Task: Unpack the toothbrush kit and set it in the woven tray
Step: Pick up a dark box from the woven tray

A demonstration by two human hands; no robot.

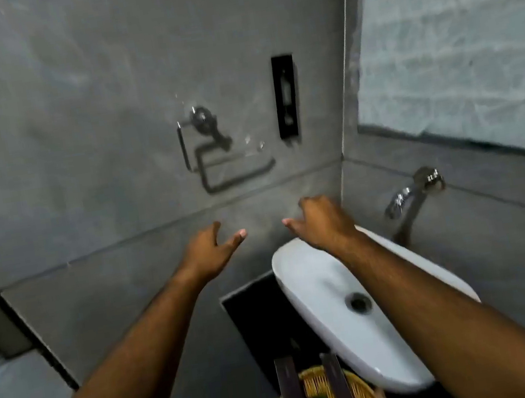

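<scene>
A round woven tray sits at the bottom edge on a dark counter, left of the basin. Two long dark boxes lie across the tray side by side, and something green shows between them. My left hand is stretched out in front of the grey wall, fingers apart, holding nothing. My right hand reaches out over the far end of the basin, fingers loosely spread and empty. Both hands are well above and beyond the tray.
A white oval basin with a drain stands at the right, a chrome tap on the wall behind it. A metal towel ring and a black wall plate hang on the grey wall. A mirror fills the upper right.
</scene>
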